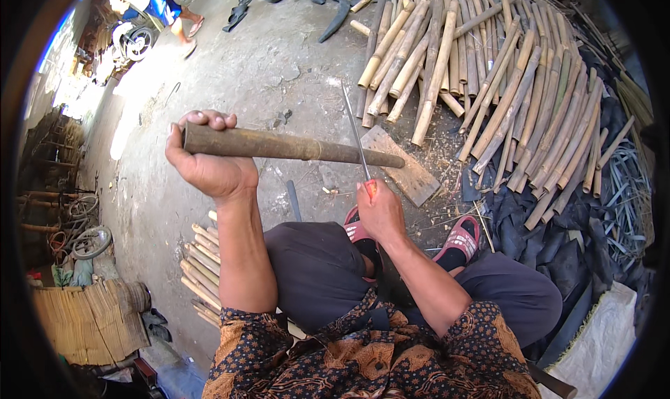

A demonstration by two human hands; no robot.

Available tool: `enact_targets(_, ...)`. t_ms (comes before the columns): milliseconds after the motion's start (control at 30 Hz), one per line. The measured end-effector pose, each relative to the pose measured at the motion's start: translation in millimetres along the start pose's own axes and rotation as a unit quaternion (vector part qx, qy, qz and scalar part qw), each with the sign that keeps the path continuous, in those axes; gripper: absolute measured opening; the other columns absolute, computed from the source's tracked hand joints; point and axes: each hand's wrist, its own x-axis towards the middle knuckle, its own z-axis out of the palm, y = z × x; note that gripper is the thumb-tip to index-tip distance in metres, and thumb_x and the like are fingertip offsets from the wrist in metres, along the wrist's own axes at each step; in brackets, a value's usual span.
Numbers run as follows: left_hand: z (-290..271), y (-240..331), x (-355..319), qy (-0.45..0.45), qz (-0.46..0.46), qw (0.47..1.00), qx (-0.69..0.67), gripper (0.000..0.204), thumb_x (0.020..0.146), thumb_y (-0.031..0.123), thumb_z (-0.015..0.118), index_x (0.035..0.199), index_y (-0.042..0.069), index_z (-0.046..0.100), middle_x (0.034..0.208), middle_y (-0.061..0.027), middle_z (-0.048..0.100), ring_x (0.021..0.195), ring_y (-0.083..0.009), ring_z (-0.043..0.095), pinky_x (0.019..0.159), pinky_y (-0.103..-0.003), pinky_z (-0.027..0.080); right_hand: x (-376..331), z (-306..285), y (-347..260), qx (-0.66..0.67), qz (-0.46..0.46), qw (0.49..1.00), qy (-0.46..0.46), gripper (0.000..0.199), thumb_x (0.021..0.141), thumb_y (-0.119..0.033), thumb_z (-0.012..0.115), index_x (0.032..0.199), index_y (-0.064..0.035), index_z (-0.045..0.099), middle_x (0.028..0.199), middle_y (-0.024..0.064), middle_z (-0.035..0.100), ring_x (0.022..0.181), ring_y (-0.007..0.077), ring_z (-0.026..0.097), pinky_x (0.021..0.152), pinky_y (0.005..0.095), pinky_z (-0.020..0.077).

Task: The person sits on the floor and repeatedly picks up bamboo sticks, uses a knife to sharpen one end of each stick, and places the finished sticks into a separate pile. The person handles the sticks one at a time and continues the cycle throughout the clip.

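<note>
Patterned shirt (373, 367) closest — past it, the left hand (218, 171) wraps round a bamboo pole (279, 146), far end over a board (420, 184); the right hand (384, 214) clenches a blade (355, 130) across the pole. Cutting, I'd guess — the next stroke needs it steady.

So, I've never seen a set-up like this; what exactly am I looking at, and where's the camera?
No robot here, just a person's bare hands. The single picture comes from a wide camera worn on their head, looking down, so straight edges bend near the rim. The left hand grips a bamboo pole near its thicker end. The right hand holds a long, thin blade by its reddish handle; it crosses the pole in view. On the grey floor lie a wooden board and, to the right, a large pile of bamboo lengths.
</note>
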Motion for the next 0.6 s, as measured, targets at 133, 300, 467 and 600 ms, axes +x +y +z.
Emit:
enact_targets(133,-4.0,-5.1,-7.2,-0.047,0.004,0.999,-0.001,0.043,0.104,0.045,0.032,0.091,0.011,0.053,0.068,-0.0067,0.052,0.069,-0.0196,0.050,0.073,-0.038,0.044,-10.9,1.6,5.8,0.029,-0.119,0.992,-0.007,0.027,0.100,-0.027,0.062,0.102,-0.0005,0.061,0.079,0.0268,0.069,0.074,0.0453,0.071,0.064,0.0521,0.0555)
enact_targets(300,6.9,1.0,-7.9,-0.014,-0.014,1.000,0.000,0.042,0.104,0.046,0.035,0.088,0.010,0.052,0.077,-0.0076,0.053,0.074,-0.0210,0.049,0.076,-0.038,0.043,3.9,-15.1,-3.5,-0.016,-0.028,0.999,-0.008,0.030,0.100,-0.029,0.061,0.100,0.0008,0.062,0.077,0.0260,0.069,0.073,0.0460,0.071,0.064,0.0513,0.0558)
enact_targets(467,15.8,3.3,-17.8,-0.042,-0.033,0.998,-0.030,0.047,0.106,0.049,0.035,0.085,0.010,0.053,0.080,-0.0064,0.051,0.074,-0.0208,0.049,0.073,-0.038,0.042,-4.2,-25.8,-14.3,0.043,-0.129,0.988,-0.074,0.029,0.099,-0.026,0.062,0.099,0.0029,0.062,0.078,0.0270,0.069,0.076,0.0441,0.072,0.065,0.0505,0.0560)
enact_targets(600,18.2,0.5,-22.9,-0.095,0.018,0.995,-0.027,0.053,0.106,0.057,0.035,0.087,0.012,0.056,0.075,-0.0048,0.051,0.071,-0.0185,0.050,0.068,-0.036,0.044,-6.4,-23.5,-13.6,0.062,-0.030,0.997,-0.018,0.027,0.098,-0.024,0.063,0.098,0.0022,0.061,0.074,0.0264,0.068,0.071,0.0434,0.071,0.062,0.0501,0.0556)
